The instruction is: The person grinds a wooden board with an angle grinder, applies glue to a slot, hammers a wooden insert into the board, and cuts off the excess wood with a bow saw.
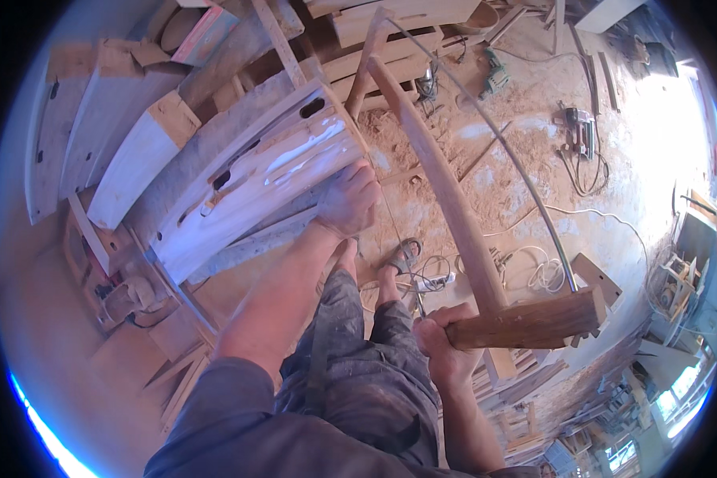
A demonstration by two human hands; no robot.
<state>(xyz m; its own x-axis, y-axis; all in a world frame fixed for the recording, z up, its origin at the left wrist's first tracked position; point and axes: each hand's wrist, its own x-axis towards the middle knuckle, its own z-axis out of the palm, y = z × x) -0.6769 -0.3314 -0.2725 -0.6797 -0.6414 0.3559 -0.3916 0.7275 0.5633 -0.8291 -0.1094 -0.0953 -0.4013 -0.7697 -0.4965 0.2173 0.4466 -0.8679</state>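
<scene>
My right hand is wrapped around the near end of a large wooden frame saw. The saw runs away from me, with a long middle bar and a thin tension rod bowed along its right side. Its blade, seen nearly edge-on, can barely be made out. My left hand is closed at the right end corner of a long pale wooden board, its fingers curled over the edge. Cut slots and holes run along the board, and bright light falls on its face. The saw's far end stands beside the board's right end.
Curved pale wooden pieces lean at the left. Sawdust covers the floor, where a green power tool, another corded tool and loose cables lie. Wood strips are piled at lower right.
</scene>
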